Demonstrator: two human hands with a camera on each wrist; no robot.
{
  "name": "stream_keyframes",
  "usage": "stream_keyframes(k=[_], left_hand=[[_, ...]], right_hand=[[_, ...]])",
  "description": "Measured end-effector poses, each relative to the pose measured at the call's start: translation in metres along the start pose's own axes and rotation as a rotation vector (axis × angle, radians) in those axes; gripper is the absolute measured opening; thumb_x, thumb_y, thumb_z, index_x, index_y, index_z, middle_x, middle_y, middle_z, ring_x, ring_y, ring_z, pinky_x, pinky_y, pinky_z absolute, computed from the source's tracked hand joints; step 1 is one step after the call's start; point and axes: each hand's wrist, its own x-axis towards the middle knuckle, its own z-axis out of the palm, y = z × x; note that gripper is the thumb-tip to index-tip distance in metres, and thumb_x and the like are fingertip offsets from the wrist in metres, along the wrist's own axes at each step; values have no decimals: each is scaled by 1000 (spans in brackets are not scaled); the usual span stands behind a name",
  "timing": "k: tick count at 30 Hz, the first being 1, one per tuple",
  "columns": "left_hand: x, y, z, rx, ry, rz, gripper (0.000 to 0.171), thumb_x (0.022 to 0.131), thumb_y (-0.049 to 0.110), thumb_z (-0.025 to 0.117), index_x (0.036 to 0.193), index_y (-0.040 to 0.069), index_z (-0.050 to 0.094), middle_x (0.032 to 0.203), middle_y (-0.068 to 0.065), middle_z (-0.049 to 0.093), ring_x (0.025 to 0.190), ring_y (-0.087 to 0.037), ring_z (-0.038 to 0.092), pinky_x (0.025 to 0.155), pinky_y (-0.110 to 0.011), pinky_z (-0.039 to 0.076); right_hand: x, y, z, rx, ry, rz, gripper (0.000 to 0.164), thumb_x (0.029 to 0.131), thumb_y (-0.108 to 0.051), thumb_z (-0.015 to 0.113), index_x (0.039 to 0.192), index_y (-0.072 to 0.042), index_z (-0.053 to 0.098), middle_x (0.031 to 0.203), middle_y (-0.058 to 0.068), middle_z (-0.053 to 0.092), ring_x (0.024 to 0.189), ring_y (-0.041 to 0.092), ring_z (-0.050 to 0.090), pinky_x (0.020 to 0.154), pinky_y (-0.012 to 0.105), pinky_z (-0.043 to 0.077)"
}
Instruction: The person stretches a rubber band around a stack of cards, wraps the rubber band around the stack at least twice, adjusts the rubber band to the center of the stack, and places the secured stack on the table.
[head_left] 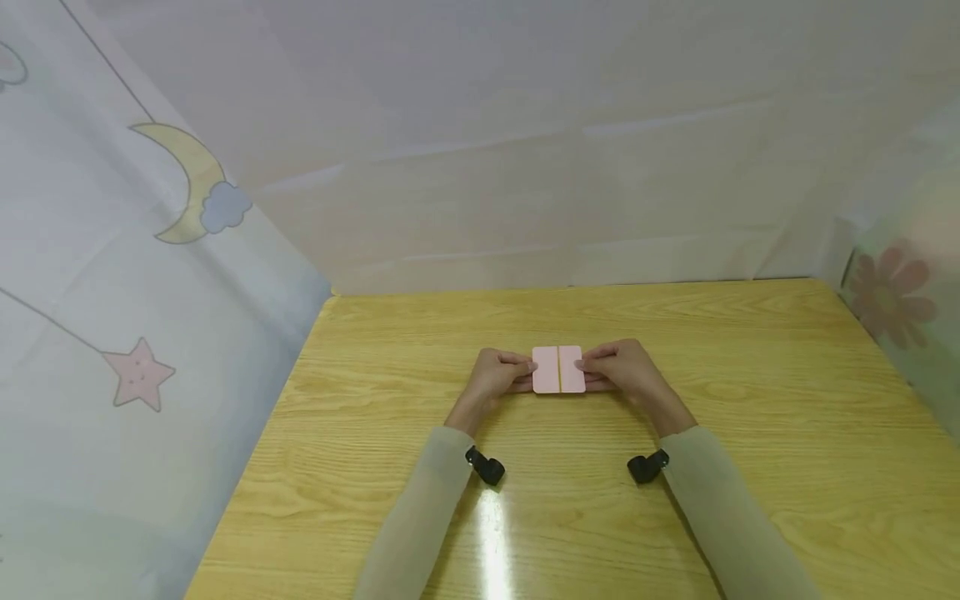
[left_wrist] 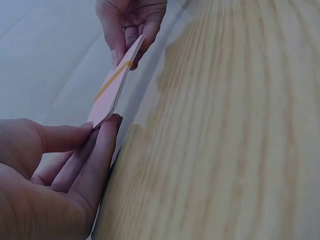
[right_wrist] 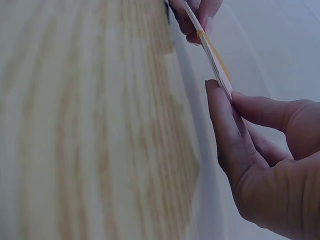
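Note:
A small, thin pink pad or stack of cards (head_left: 546,371) is held up between both hands, with rounded corners and layered pale edges. One yellow elastic band (head_left: 558,369) runs around its middle. My left hand (head_left: 495,375) pinches the left edge, thumb on the pink face and fingers behind. Likewise my right hand (head_left: 628,368) pinches the right edge between thumb and fingers. From the left wrist, the pink face (left_wrist: 104,102) appears tilted and raised off the wood. In the right wrist view mostly its layered edge (right_wrist: 210,55) shows.
The wooden table (head_left: 787,400) spreads beneath both arms. A pale cloth backdrop (head_left: 525,208) rises behind it, and a cloth printed with a moon and star (head_left: 142,375) hangs at the left. Small black wrist cameras (head_left: 487,467) are strapped over the sleeves.

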Motion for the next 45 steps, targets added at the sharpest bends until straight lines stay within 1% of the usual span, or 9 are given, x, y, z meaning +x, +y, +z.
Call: stream_keyframes(k=[7, 11, 16, 18, 24, 29, 34, 40, 45], left_hand=[[3, 6, 0, 88, 42, 5, 11, 96, 1, 73, 101, -6, 80, 105, -20, 78, 71, -15, 77, 73, -31, 68], [5, 10, 0, 153, 55, 17, 10, 95, 3, 76, 98, -4, 81, 100, -18, 80, 67, -14, 75, 70, -30, 68], [7, 13, 0, 251, 97, 28, 8, 93, 6, 79, 92, -1, 83, 91, -15, 81, 62, -13, 73, 65, -29, 67], [8, 14, 0, 281, 101, 29, 8, 92, 7, 80, 92, -1, 83, 88, -14, 81, 61, -13, 73, 64, -28, 66], [10, 19, 3, 323, 98, 43, 12, 92, 10, 82, 92, -2, 83, 84, -14, 80, 63, -16, 75, 62, -28, 66], [10, 22, 6, 357, 138, 60, 11, 91, 9, 82, 89, -2, 83, 81, -13, 80, 58, -14, 72, 60, -27, 65], [9, 22, 8, 420, 178, 44, 12, 90, 9, 83, 85, -1, 82, 76, -13, 79, 56, -15, 72, 57, -27, 64], [10, 22, 10, 483, 203, 47, 11, 90, 9, 84, 85, 0, 83, 74, -12, 79, 57, -16, 74, 57, -25, 63], [10, 22, 10, 498, 206, 37, 10, 90, 9, 84, 85, 0, 83, 74, -12, 79, 56, -15, 74, 56, -24, 63]], right_hand=[[12, -6, 3, -64, 9, 56, 37, 102, -8, 69, 130, 14, 63, 96, 9, 73, 79, 11, 74, 79, 32, 68], [15, -7, 4, -101, 7, 44, 36, 101, -8, 70, 128, 15, 64, 96, 11, 73, 76, 12, 75, 77, 33, 68], [19, -6, 5, -132, -15, 37, 35, 101, -9, 71, 127, 15, 66, 96, 12, 75, 75, 13, 75, 76, 33, 68], [20, -6, 5, -150, -16, 32, 35, 101, -9, 71, 126, 15, 66, 95, 12, 75, 75, 13, 75, 75, 32, 68], [22, -12, 1, -223, 0, 25, 32, 101, -11, 71, 123, 13, 69, 91, 11, 77, 73, 11, 75, 71, 28, 67], [24, -15, 1, -273, 18, 14, 27, 100, -10, 72, 115, 13, 73, 81, 9, 77, 67, 10, 73, 65, 25, 65], [26, -14, 4, -314, 23, 33, 22, 99, -11, 73, 106, 10, 77, 73, 5, 76, 62, 8, 70, 61, 23, 63], [23, -15, 5, -379, 43, 17, 20, 97, -12, 75, 99, 7, 79, 69, 3, 74, 58, 8, 67, 58, 22, 61], [21, -14, 5, -417, 50, 26, 21, 96, -15, 77, 97, 6, 79, 66, 2, 73, 56, 8, 66, 57, 23, 59]])
